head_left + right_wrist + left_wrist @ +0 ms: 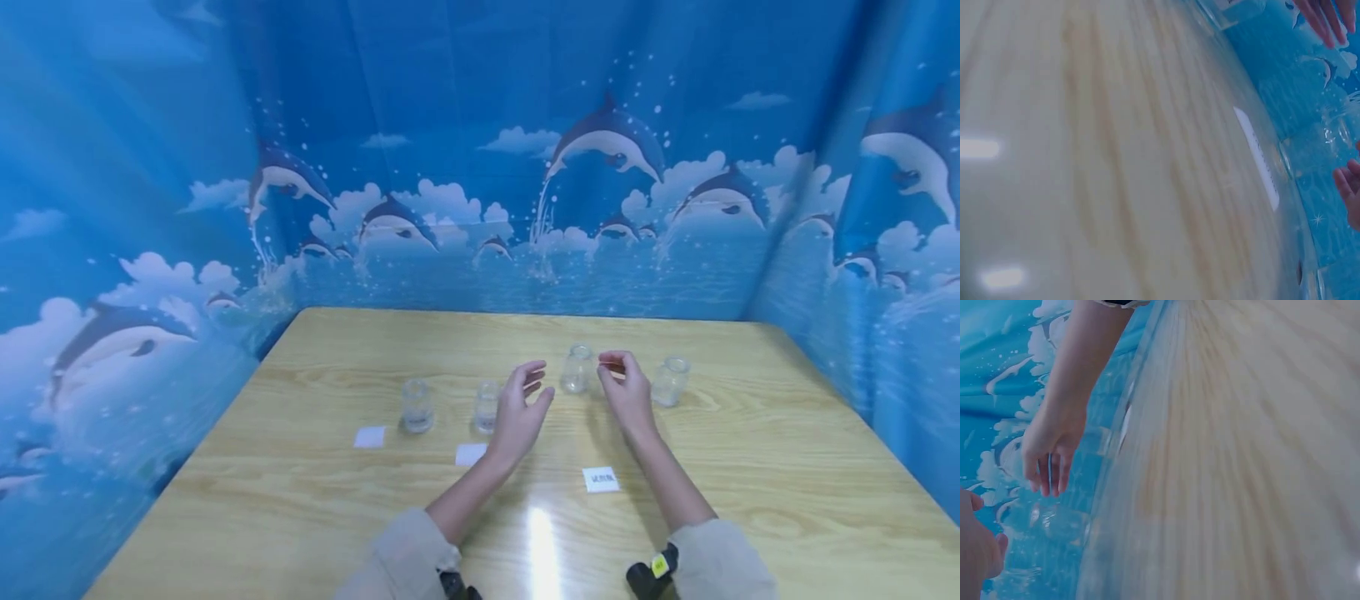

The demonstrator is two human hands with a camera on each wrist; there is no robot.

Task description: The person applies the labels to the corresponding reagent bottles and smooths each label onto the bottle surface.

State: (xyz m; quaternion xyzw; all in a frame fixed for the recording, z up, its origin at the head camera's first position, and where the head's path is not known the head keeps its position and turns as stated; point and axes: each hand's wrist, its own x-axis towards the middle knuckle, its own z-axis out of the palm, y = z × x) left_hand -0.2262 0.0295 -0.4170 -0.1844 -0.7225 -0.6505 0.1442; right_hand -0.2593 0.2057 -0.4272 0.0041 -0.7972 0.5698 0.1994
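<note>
Both hands hover over the wooden table, apart from each other. The left hand (517, 421) has loosely bent fingers and holds nothing; just left of it stands a clear glass jar (486, 408), partly behind the hand. My right hand (628, 398) has bent fingers with the thumb near the fingertips, and nothing shows in it. Between the hands, farther back, is an upright glass jar (577, 369). To the right of the right hand another glass jar (671, 382) stands close by. The left wrist view shows the right hand (1057, 440) with fingers hanging loosely above a jar (1060, 524).
A further glass jar (417, 407) stands left on the wooden table (750, 467). Two white cards, a left one (369, 437) and a middle one (470, 454), lie in front of the jars. A third card (601, 480) bears dark writing. Blue dolphin curtains (450, 108) surround the table.
</note>
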